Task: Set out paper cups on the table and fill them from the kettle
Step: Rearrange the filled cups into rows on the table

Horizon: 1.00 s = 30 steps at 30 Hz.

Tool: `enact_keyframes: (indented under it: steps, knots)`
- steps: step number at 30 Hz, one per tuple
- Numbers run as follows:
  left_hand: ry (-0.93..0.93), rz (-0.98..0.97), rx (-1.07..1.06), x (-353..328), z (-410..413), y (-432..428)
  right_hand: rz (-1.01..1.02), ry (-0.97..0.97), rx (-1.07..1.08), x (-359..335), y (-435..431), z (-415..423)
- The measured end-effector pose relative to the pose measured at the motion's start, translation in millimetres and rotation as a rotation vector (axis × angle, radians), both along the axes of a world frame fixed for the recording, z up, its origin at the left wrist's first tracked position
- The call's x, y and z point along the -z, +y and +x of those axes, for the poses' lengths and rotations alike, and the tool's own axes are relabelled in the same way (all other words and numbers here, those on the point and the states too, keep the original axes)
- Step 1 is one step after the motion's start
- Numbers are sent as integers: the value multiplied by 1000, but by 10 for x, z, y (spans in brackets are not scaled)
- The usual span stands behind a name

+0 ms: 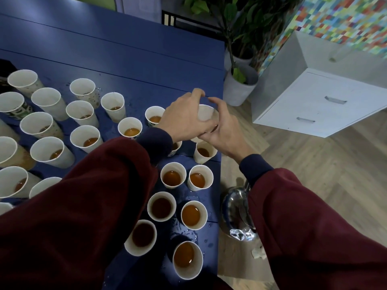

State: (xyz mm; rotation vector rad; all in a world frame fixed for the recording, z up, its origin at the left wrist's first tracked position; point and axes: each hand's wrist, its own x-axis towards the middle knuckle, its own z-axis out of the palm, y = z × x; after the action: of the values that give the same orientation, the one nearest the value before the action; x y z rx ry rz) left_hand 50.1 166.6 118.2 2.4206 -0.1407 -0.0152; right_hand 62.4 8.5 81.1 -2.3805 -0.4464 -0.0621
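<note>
Both hands hold one white paper cup above the right edge of the blue table. My left hand grips it from the left, and my right hand curls round it from the right and below. The cup looks empty. Several paper cups with brown liquid stand on the table, such as one near the front and one just below the held cup. A shiny metal kettle stands on the floor beside the table, partly hidden by my right sleeve.
Water drops and small puddles lie on the table's right side. A white drawer cabinet and potted plants stand to the right on the wooden floor. A scrap of paper lies by the kettle.
</note>
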Motion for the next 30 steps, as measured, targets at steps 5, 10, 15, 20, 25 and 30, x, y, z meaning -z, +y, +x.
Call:
enact_keyframes:
  steps: [5, 10, 15, 20, 25, 30]
  knots:
    - [54, -58, -129, 267, 68, 220, -12, -6, 90, 122, -102, 192]
    - [254, 261, -82, 588, -16, 344, -106, 94, 161, 289, -164, 427]
    - [243, 492, 8, 791, -72, 321, -175, 196, 130, 514, -135, 589]
    - [297, 535, 40, 915, -59, 328, -215, 273, 135, 672, -145, 645]
    - [340, 475, 38, 990, -60, 333, -221, 297, 159, 721, -129, 685]
    - [336, 406, 11, 1032, -50, 333, -234, 332, 156, 704, -128, 723]
